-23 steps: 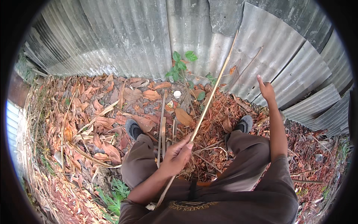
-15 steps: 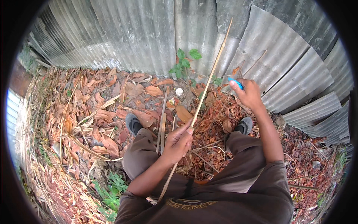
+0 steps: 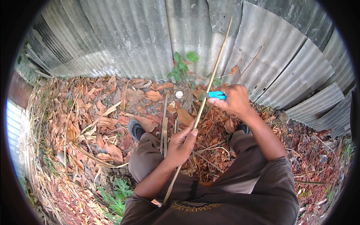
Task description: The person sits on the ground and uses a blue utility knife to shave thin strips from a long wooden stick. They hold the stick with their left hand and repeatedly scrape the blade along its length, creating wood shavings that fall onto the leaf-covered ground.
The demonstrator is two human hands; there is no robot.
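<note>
A long, thin strip of wood or bamboo slants from my lap up toward the metal fence, its far end tapering to a point. My left hand is closed round its middle, thumb lying along the top. In my right hand I grip a blue utility knife. The knife's front end meets the strip a little beyond my left hand; the blade itself is too small to make out. The strip's lower end reaches my dark shirt.
Corrugated metal sheets form a fence ahead. Dry brown leaves cover the ground. Flat wooden strips lie between my feet. A leafy green plant grows by the fence, a green weed at lower left. A small white round object lies ahead.
My right hand has moved left and slightly nearer, bringing the knife from beside the strip onto it. My left hand still holds the strip in about the same place.
</note>
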